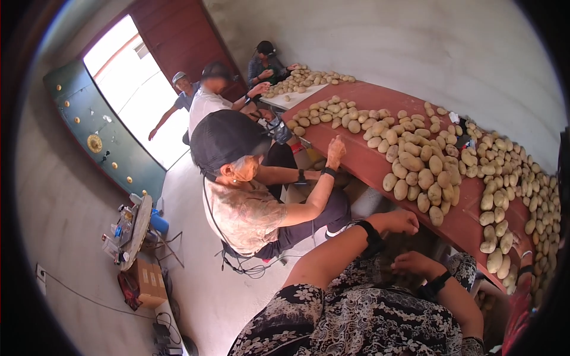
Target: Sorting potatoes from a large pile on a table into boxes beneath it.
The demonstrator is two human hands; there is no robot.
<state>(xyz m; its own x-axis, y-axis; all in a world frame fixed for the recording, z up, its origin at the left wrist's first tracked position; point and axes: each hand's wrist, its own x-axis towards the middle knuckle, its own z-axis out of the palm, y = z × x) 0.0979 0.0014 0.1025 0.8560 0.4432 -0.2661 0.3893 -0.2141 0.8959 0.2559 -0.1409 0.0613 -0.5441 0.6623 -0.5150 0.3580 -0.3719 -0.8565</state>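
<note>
Left hand (pixel 402 221): positioned at the near edge of the red tabletop (pixel 368 163), fingers curled; whether it grips anything cannot be determined. Right hand (pixel 415 263): below the tabletop edge, in shadow, fingers bent, possibly around a potato, but the view is too dark to confirm. Both wrists carry black bands. Nearest potato cluster (pixel 423 178): lies on the tabletop just beyond the left hand. A seated person's hand (pixel 336 148) rests on the same edge farther along.
</note>
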